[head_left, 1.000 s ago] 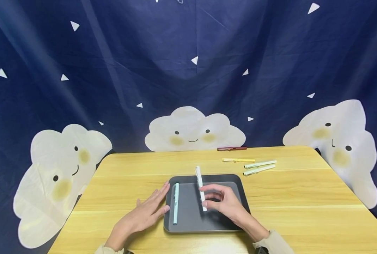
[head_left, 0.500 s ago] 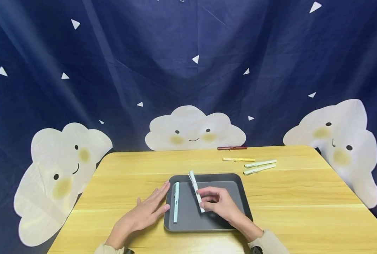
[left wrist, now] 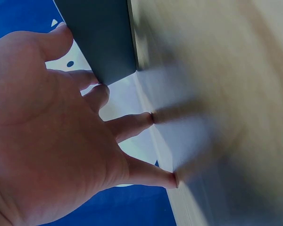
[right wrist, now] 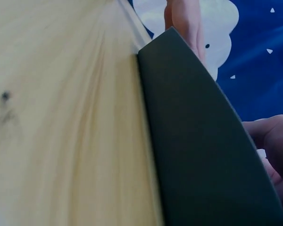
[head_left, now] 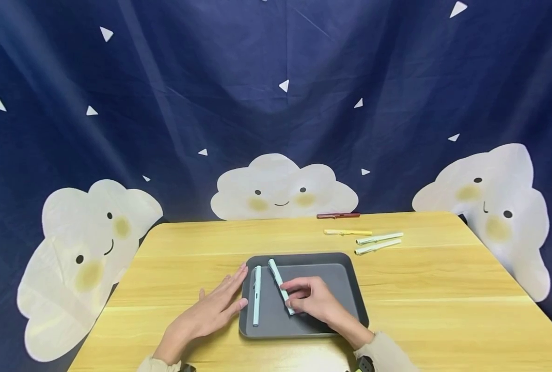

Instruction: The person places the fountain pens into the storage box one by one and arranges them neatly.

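A dark grey tray (head_left: 322,330) stands on the table in front of me. Along its left side lies a light blue pen (head_left: 256,302). My right hand (head_left: 315,299) pinches the lower end of a second pale blue pen (head_left: 278,278) between thumb and fingers, low over the tray floor and slanting up to the left. With fingers extended, my left hand (head_left: 215,307) rests at the tray's left edge, thumb and fingertips touching the rim. In the left wrist view the left fingers (left wrist: 132,126) reach down to the table; the right wrist view hides the held pen behind the tray wall.
Beyond the tray's back right corner lie two pale green pens (head_left: 379,245), a yellow pen (head_left: 347,232) and a dark red pen (head_left: 338,215) near the table's far edge. A blue curtain (head_left: 238,103) with clouds hangs behind the wooden table (head_left: 443,289).
My right hand has moved left and a little down with the pale blue pen, bringing it closer to the pen at the tray's left side. The left hand has stayed in place.
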`<state>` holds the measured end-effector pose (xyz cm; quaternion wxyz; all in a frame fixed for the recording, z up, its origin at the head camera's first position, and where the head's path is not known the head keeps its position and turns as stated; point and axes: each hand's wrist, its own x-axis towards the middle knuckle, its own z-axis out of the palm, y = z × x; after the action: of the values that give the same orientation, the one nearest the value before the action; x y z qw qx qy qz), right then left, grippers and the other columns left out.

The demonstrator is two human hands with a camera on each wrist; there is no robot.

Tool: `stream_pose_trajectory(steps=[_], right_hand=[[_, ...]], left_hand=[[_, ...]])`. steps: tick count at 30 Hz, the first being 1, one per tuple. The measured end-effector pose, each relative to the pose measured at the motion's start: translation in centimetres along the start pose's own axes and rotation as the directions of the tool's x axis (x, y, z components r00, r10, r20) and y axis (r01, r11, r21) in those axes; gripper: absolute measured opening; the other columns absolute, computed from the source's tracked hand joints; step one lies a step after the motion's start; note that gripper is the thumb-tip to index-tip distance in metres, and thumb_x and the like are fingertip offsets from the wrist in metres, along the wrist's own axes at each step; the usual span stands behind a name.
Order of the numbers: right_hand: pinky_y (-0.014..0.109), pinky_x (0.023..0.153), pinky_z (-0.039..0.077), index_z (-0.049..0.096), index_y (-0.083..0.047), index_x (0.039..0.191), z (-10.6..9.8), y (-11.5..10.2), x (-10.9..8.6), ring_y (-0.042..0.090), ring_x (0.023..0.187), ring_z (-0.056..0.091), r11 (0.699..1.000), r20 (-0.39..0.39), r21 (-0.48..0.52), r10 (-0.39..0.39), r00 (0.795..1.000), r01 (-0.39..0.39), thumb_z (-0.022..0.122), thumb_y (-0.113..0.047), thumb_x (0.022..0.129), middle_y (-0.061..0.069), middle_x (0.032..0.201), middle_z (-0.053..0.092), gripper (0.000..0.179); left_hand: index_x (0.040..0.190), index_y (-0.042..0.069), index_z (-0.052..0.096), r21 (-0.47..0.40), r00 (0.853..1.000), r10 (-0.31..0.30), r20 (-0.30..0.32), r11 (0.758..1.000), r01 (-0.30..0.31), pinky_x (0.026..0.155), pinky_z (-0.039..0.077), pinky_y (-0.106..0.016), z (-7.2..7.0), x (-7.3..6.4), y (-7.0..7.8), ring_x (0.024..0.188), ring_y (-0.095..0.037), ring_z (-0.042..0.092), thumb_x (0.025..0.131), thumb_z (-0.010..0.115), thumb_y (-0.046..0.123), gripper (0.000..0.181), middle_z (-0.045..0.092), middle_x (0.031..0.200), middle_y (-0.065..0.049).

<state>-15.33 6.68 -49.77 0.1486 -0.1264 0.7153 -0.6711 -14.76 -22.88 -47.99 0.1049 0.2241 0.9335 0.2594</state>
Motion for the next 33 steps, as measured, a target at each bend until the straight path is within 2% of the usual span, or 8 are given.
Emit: stream_pose_trajectory(steps=[5,9,14,19,27,33], right_hand=[[0.032,0.067,0.062,0.072,0.011,0.115,0.6,-0.2,0.4,0.021,0.081,0.073,1.0,-0.004,-0.027,-0.002,1.0,0.002,0.07,0.01,0.081,0.022,0.089,0.075,0.033],[0.028,0.062,0.06,0.074,0.01,0.113,0.9,-0.6,0.5,0.019,0.075,0.072,0.992,0.004,-0.127,-0.022,1.0,0.022,0.069,0.012,0.081,0.019,0.084,0.075,0.032],[0.023,0.056,0.055,0.077,0.004,0.108,1.1,-1.1,0.6,0.012,0.069,0.069,0.953,0.011,-0.293,-0.08,0.997,0.08,0.075,0.008,0.081,0.012,0.084,0.075,0.027],[0.022,0.054,0.053,0.078,0.003,0.105,1.4,-1.3,0.6,0.01,0.071,0.068,0.923,0.009,-0.369,-0.119,0.993,0.114,0.076,0.008,0.079,0.009,0.095,0.071,0.026],[0.021,0.063,0.049,0.079,-0.001,0.102,2.2,-1.3,0.7,0.005,0.07,0.062,0.852,-0.002,-0.504,-0.167,0.986,0.143,0.08,0.006,0.077,0.006,0.091,0.067,0.026],[0.023,0.067,0.049,0.079,-0.003,0.1,2.8,-0.9,0.8,0.004,0.071,0.06,0.843,-0.017,-0.523,-0.154,0.988,0.122,0.084,0.003,0.076,0.003,0.09,0.064,0.026]], left_hand=[[0.166,0.027,0.013,0.002,1.0,0.0,0.001,1.0,0.0,0.098,0.005,-0.09,0.0,-0.1,0.0,0.152,-0.042,0.021,0.109,0.044,0.048,0.069,0.01,0.171,0.009],[0.166,0.028,0.013,-0.002,1.0,-0.002,0.003,1.0,0.002,0.099,0.005,-0.09,-0.1,-0.1,0.0,0.152,-0.042,0.021,0.109,0.044,0.048,0.069,0.009,0.171,0.009],[0.166,0.028,0.012,-0.003,1.0,-0.004,-0.002,1.0,0.004,0.098,0.005,-0.09,-0.1,-0.1,0.0,0.152,-0.042,0.022,0.108,0.045,0.048,0.069,0.01,0.171,0.01],[0.166,0.028,0.013,-0.005,1.0,-0.006,-0.004,1.0,0.006,0.098,0.006,-0.09,-0.1,-0.1,0.1,0.152,-0.041,0.022,0.108,0.045,0.048,0.07,0.01,0.17,0.01],[0.166,0.028,0.013,-0.009,1.0,-0.006,-0.001,1.0,0.006,0.098,0.006,-0.091,-0.1,0.0,0.1,0.152,-0.041,0.021,0.108,0.045,0.048,0.07,0.01,0.171,0.01],[0.166,0.028,0.012,-0.004,1.0,-0.005,-0.001,1.0,0.005,0.097,0.006,-0.091,0.0,0.0,0.0,0.152,-0.042,0.022,0.108,0.045,0.049,0.07,0.01,0.171,0.01]])
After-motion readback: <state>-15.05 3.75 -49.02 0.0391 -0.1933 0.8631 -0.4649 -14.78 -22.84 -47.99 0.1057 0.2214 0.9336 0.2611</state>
